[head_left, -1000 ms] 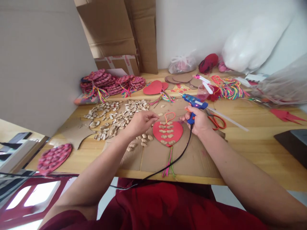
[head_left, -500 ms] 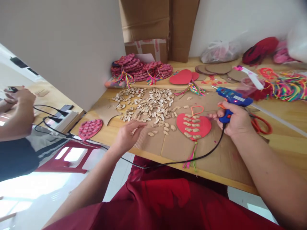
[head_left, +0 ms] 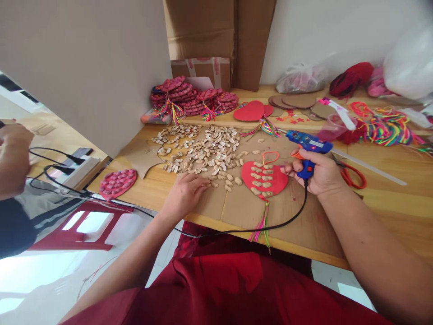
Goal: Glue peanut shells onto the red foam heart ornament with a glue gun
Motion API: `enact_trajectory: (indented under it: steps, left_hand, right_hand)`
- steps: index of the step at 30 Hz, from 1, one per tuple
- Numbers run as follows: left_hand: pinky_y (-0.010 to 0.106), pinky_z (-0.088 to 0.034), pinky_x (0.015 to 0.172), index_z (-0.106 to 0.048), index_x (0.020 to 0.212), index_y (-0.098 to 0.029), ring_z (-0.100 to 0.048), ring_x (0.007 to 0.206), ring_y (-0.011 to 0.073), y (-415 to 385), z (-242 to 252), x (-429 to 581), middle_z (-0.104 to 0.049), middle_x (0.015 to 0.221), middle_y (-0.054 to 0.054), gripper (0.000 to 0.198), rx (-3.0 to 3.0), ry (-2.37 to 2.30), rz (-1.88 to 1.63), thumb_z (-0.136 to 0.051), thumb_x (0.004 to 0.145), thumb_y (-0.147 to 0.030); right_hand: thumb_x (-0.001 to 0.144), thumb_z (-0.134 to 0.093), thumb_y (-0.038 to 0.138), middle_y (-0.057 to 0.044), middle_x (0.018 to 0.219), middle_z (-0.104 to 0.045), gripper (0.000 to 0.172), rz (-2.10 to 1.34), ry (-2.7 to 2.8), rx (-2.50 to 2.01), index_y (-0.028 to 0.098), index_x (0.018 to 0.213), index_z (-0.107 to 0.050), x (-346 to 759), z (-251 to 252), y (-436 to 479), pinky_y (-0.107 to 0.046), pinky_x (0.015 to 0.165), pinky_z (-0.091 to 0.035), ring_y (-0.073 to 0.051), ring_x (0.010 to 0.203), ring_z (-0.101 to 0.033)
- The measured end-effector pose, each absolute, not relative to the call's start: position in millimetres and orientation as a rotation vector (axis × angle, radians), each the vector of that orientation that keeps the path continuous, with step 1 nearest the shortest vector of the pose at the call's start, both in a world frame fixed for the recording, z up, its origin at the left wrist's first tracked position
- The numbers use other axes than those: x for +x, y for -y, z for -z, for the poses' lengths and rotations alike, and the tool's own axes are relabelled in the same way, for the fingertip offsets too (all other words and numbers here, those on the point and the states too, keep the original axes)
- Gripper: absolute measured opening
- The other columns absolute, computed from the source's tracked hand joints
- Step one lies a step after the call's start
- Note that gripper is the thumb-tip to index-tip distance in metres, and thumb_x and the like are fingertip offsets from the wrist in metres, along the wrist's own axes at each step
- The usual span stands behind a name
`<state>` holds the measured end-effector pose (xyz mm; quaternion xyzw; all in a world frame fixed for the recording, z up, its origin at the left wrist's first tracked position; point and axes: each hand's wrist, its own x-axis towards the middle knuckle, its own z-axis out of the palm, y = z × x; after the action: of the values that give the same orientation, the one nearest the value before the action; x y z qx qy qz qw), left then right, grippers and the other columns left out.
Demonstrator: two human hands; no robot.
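Note:
My left hand point(head_left: 186, 193) rests at the front of the peanut shell pile point(head_left: 206, 149), its fingers drawn together on a peanut shell mostly hidden by them. Another peanut shell point(head_left: 214, 184) lies by its fingertips. In my right hand point(head_left: 321, 174) is a blue hot glue gun point(head_left: 309, 142), gripped by the handle, nozzle pointing left and a small red light glowing. Beneath and left of it lies a red heart point(head_left: 280, 180) with two columns of peanut shells point(head_left: 266, 178) on it, an orange loop point(head_left: 270, 156) at its top and a coloured tassel point(head_left: 260, 225) below.
A finished-looking pink heart point(head_left: 118, 183) lies at the left edge. Stacked pink hearts point(head_left: 182, 97), plain red hearts point(head_left: 252, 111) and colourful cords point(head_left: 389, 128) line the back. The black cable point(head_left: 264, 230) crosses the front towards a power strip point(head_left: 81, 174). Another person's arm point(head_left: 13, 158) shows far left.
My left hand has reached a little forward onto the shells at the front of the pile, fingers closing. The glue gun has come slightly left, its nozzle lower. The view has shifted slightly.

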<state>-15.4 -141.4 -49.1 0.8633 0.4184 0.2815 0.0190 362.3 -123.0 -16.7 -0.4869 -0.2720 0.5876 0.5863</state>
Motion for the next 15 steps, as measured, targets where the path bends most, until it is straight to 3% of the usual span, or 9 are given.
enact_trajectory:
  steps: [6, 10, 15]
  left_hand:
    - [0.039, -0.056, 0.089, -0.077, 0.111, -0.022, -0.068, 0.097, 0.0225, 147, 43, -5, -0.076, 0.103, 0.007, 0.016, 2.665, -1.311, -0.944, -0.066, 0.099, -0.023]
    - [0.038, -0.055, 0.087, -0.076, 0.107, -0.023, -0.067, 0.094, 0.0206, 150, 36, 15, -0.076, 0.098, 0.005, 0.013, 2.666, -1.134, -0.898, -0.066, 0.099, -0.024]
    - [0.045, -0.053, 0.095, -0.075, 0.113, -0.023, -0.065, 0.105, 0.0248, 147, 32, 35, -0.075, 0.11, 0.008, 0.017, 2.673, -1.089, -0.745, -0.067, 0.099, -0.027]
  right_hand:
    - [0.063, -0.081, 0.034, 0.001, 0.047, -0.053, 0.024, -1.431, 0.652, -1.121, 0.021, 0.077, -0.067, 361, 18, 124, -0.045, 0.074, -0.062, -0.025, 0.063, -0.065]
    - [0.063, -0.08, 0.035, 0.003, 0.046, -0.051, 0.024, -1.421, 0.656, -1.111, 0.021, 0.079, -0.068, 360, 15, 125, -0.044, 0.074, -0.062, -0.02, 0.057, -0.06]
    - [0.068, -0.076, 0.036, 0.004, 0.046, -0.049, 0.019, -1.4, 0.669, -1.123, 0.022, 0.077, -0.067, 358, 12, 127, -0.041, 0.073, -0.061, -0.017, 0.053, -0.055]
